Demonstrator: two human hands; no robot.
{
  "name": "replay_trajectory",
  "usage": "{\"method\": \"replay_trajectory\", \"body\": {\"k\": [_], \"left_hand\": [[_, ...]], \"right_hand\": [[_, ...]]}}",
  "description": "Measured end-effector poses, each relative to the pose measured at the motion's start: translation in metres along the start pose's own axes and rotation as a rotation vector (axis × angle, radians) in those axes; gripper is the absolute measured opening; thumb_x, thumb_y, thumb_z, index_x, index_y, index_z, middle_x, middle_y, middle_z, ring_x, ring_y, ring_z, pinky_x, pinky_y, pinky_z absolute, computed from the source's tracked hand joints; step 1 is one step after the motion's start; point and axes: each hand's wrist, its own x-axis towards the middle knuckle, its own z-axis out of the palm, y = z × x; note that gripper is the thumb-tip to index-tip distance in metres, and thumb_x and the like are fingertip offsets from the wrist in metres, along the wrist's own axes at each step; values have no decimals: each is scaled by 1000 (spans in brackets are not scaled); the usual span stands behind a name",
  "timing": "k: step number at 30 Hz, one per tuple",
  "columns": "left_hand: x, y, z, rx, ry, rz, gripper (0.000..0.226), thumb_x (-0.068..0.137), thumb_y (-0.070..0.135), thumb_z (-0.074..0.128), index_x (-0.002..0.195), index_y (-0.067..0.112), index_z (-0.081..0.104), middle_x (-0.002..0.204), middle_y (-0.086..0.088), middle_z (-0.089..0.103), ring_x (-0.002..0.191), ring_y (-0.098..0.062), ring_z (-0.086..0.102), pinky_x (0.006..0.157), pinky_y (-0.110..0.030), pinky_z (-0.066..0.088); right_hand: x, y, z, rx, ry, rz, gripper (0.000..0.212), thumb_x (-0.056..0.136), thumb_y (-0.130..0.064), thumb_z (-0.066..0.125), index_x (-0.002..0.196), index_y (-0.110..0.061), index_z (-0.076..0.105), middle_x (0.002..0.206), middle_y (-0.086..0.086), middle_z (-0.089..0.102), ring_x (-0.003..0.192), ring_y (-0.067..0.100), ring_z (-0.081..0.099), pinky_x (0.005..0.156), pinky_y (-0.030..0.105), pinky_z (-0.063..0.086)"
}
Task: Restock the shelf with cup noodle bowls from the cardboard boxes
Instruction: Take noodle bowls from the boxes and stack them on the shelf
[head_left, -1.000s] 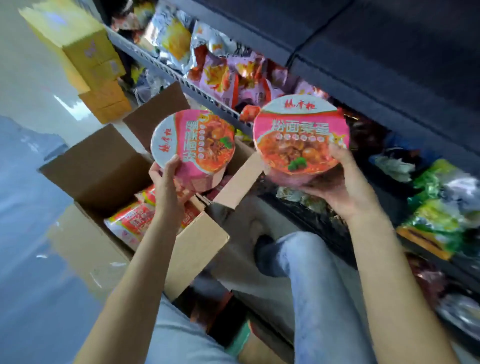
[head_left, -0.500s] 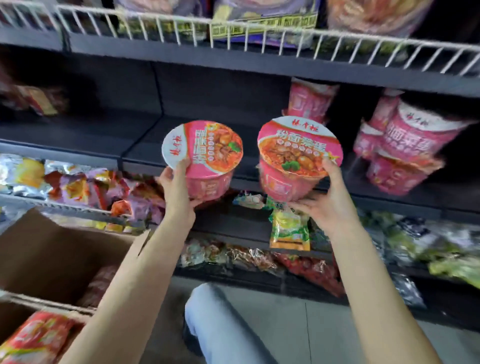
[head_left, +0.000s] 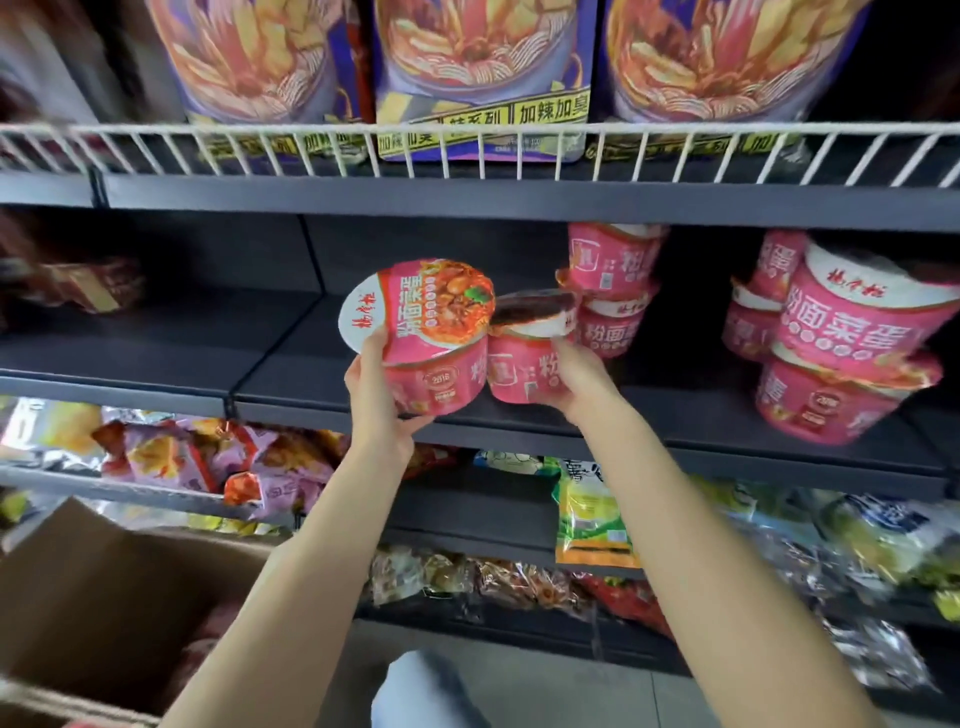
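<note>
My left hand (head_left: 379, 410) grips a pink cup noodle bowl (head_left: 431, 343), tilted so its printed lid faces me, just in front of the dark middle shelf (head_left: 291, 400). My right hand (head_left: 576, 379) holds a second pink bowl (head_left: 524, 358) over the shelf board, right beside the first and close to a stack of two pink bowls (head_left: 613, 291). Several more pink bowls (head_left: 841, 338) are stacked at the shelf's right. The open cardboard box (head_left: 104, 603) sits at lower left.
The upper shelf has a white wire rail (head_left: 467, 150) with purple noodle packs (head_left: 483, 78) behind it. Snack bags (head_left: 208, 462) and green packets (head_left: 592, 514) fill the lower shelves. The middle shelf's left part is bare dark board. My knee (head_left: 426, 691) shows at the bottom.
Both hands have carried their bowls forward and up to the middle shelf. The right bowl now reaches in over the shelf board beside the stacked bowls. The view has risen and closed in.
</note>
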Motion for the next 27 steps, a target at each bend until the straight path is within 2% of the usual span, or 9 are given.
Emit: {"method": "replay_trajectory", "body": {"k": [4, 7, 10, 13, 18, 20, 23, 26, 27], "left_hand": [[10, 10, 10, 9, -19, 10, 62, 82, 59, 60, 133, 28, 44, 123, -2, 61, 106, -22, 60, 75, -43, 53], [13, 17, 9, -10, -37, 25, 60, 83, 58, 59, 133, 29, 45, 123, -3, 61, 108, -24, 60, 78, -45, 53], [13, 22, 2, -67, -59, 16, 56, 86, 56, 56, 134, 29, 43, 122, -3, 61, 109, -26, 61, 89, -51, 52], [10, 27, 6, -57, -82, 20, 57, 86, 57, 55, 134, 28, 41, 122, -4, 61, 109, -26, 61, 90, -53, 52], [11, 30, 41, 61, -177, 52, 54, 87, 56, 54, 132, 27, 43, 117, -3, 61, 105, -22, 60, 88, -52, 53], [10, 33, 58, 75, -200, 53, 52, 89, 56, 52, 130, 25, 46, 110, -1, 63, 98, -20, 62, 80, -46, 56], [3, 37, 83, 129, -293, 86, 54, 94, 62, 37, 124, 21, 55, 92, 4, 70, 75, -8, 70, 56, -27, 56], [3, 24, 89, 228, -387, 108, 46, 103, 47, 19, 88, 24, 56, 63, 23, 67, 50, 7, 62, 44, -11, 48], [6, 18, 86, 285, -387, 110, 42, 105, 40, 19, 85, 23, 52, 66, 30, 63, 52, 10, 60, 49, -7, 47]], "right_hand": [[20, 18, 8, -264, 104, -41, 53, 98, -43, 41, 146, -24, 33, 148, 5, 39, 134, 29, 38, 107, 50, 35], [26, 27, -1, -446, 122, -126, 53, 97, -45, 40, 145, -24, 36, 152, 8, 30, 136, 31, 33, 113, 47, 29], [13, 41, -10, -416, 85, -420, 48, 97, -28, 50, 143, -23, 38, 146, 6, 35, 135, 22, 34, 112, 39, 30], [-5, 42, -8, -610, 92, -745, 58, 92, -13, 58, 144, -21, 34, 149, 9, 28, 138, 19, 26, 111, 29, 25], [7, 31, -6, -1117, 184, -978, 59, 85, -12, 64, 139, -12, 43, 153, 17, 20, 143, 32, 16, 116, 45, 21], [11, 28, -10, -1062, 127, -896, 55, 87, -14, 63, 138, -9, 44, 149, 15, 28, 140, 29, 23, 115, 47, 26], [4, 25, -18, -848, 116, -829, 57, 91, -16, 59, 142, -11, 37, 145, 8, 37, 134, 21, 34, 111, 38, 33], [-6, 25, -22, -780, 94, -891, 62, 93, -15, 58, 147, -15, 29, 149, 3, 35, 136, 15, 34, 107, 27, 31], [-7, 26, -22, -792, 71, -913, 62, 93, -15, 57, 148, -16, 28, 150, 3, 33, 137, 15, 33, 109, 28, 31]]}}
